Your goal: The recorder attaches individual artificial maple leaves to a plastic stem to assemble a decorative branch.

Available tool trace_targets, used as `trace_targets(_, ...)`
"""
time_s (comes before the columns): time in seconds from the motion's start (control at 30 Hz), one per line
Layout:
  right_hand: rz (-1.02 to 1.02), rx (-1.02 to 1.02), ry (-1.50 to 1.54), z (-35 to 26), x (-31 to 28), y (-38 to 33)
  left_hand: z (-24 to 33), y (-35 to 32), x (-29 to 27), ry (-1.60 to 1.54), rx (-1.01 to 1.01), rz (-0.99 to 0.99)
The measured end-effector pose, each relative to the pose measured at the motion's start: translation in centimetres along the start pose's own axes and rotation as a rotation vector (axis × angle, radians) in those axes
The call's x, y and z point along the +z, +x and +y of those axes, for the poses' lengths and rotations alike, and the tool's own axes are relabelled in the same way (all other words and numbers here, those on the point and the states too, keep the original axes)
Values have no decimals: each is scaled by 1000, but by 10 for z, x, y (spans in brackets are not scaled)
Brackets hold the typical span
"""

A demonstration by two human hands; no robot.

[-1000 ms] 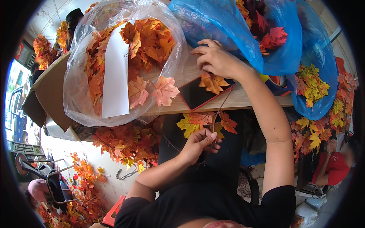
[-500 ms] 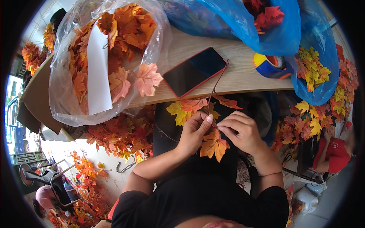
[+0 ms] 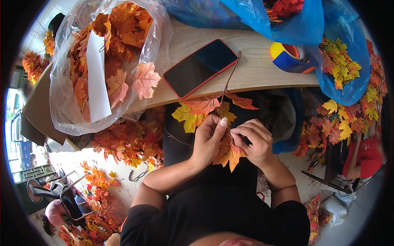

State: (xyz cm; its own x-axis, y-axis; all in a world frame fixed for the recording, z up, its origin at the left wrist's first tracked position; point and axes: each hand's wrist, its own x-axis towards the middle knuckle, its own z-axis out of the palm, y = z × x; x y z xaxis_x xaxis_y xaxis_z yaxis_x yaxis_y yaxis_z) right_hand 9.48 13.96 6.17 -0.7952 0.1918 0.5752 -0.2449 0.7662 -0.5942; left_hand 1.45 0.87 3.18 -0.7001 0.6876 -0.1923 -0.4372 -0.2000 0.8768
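My left hand point(image 3: 208, 139) is closed around the stem of an artificial maple branch point(image 3: 228, 84), thumb pressed on top. The thin brown stem rises from the grip to a curled tip over the table edge. Yellow leaves point(image 3: 188, 117) and orange-red leaves point(image 3: 243, 101) spread from it above my fingers. An orange leaf point(image 3: 230, 154) hangs below, between my hands. Close beside the left thumb, my right hand point(image 3: 255, 141) pinches with thumb and forefinger at the stem's lower part; what lies between those fingertips is too small to make out.
On the wooden table point(image 3: 180, 45) lie a phone point(image 3: 201, 67) and a tape roll point(image 3: 290, 57). A clear bag point(image 3: 61, 104) of orange leaves stands left, blue bags point(image 3: 297, 33) right. Leaf bunches point(image 3: 127, 141) hang below the table. Another person in a red shirt point(image 3: 369, 158) is far right.
The whole view has shifted slightly. My right fingertips have drawn in closer to the left thumb, at the stem. The left hand keeps its hold on the maple branch.
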Motion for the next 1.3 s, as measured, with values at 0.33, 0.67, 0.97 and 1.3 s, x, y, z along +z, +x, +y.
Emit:
trace_targets(0.33,-24,58,29,0,4,-7,2,-3,2,159,93,18)
trace_targets(0.67,-43,161,82,2,7,-9,3,-5,2,199,58,65)
trace_targets(0.97,-148,632,702,44,-13,-15,16,4,-24,45,-403,-374)
trace_targets(1.3,-287,783,898,41,-18,-11,-2,7,-30,182,-222,-372)
